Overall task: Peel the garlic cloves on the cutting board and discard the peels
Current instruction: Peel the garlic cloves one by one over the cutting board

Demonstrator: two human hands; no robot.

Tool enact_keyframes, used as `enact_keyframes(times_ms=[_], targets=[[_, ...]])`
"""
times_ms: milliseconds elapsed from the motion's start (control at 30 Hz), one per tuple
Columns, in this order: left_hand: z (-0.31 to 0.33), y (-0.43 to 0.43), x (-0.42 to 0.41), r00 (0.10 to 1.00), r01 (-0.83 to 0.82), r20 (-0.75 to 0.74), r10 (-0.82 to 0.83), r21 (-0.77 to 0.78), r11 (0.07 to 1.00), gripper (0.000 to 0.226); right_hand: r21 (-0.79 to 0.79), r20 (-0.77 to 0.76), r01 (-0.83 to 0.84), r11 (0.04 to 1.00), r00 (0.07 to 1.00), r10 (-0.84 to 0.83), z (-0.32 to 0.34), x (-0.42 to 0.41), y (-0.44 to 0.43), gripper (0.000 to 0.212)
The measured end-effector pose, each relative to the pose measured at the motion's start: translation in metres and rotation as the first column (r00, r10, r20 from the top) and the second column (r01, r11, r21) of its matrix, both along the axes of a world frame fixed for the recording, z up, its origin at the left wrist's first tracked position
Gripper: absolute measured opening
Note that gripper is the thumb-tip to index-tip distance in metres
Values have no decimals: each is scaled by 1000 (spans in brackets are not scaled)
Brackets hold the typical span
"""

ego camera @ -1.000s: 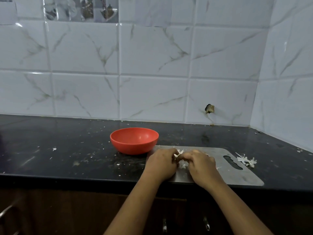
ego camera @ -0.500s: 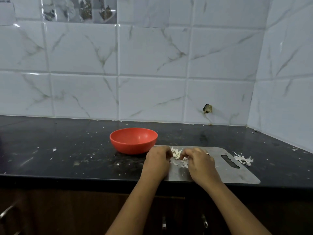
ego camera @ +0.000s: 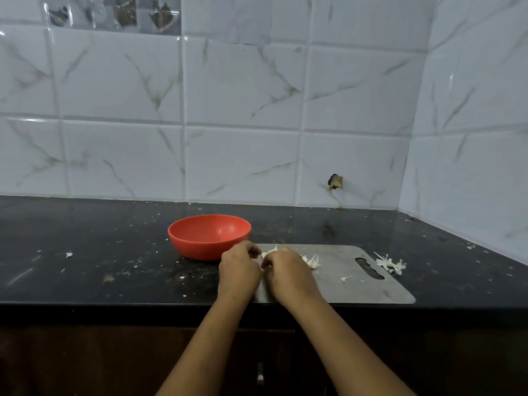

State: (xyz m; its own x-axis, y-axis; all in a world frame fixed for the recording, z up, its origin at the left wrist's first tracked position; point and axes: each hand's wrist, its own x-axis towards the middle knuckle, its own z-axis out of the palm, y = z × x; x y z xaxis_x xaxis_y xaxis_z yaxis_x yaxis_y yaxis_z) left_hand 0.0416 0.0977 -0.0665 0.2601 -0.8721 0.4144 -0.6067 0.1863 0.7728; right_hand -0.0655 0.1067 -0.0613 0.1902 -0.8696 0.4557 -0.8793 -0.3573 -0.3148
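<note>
A grey metal cutting board point(ego camera: 357, 284) lies at the counter's front edge. My left hand point(ego camera: 239, 270) and my right hand point(ego camera: 287, 271) sit side by side over its left end, fingers curled and fingertips meeting on a garlic clove point(ego camera: 269, 253). Only a white bit of the clove shows beyond my fingers. More white garlic pieces and peel point(ego camera: 311, 261) lie just right of my right hand. A small peel scrap point(ego camera: 345, 278) rests on the middle of the board. A pile of peels point(ego camera: 390, 264) lies on the counter past the board's handle slot.
A red bowl point(ego camera: 209, 235) stands on the black counter point(ego camera: 100, 261) just left of the board, close to my left hand. White tiled walls close off the back and the right side. Small peel flecks dot the counter on the left.
My hands have drawn together until they touch, and they now cover most of the garlic that showed between them half a second ago.
</note>
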Motion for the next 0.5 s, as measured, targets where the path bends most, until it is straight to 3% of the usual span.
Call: enact_keyframes(times_ms=[167,367,500], targets=[[0,2,-1,996,35,80,-37,29,999,34,7,-51,27,1000,998,-27,-2,-1,-4,28],[0,4,-4,980,21,196,-27,31,999,28,13,-9,117,993,993,-117,-3,-60,-1,18],[2,7,-9,960,50,276,-37,-37,998,21,-39,128,181,983,976,-174,0,-91,-1,17]])
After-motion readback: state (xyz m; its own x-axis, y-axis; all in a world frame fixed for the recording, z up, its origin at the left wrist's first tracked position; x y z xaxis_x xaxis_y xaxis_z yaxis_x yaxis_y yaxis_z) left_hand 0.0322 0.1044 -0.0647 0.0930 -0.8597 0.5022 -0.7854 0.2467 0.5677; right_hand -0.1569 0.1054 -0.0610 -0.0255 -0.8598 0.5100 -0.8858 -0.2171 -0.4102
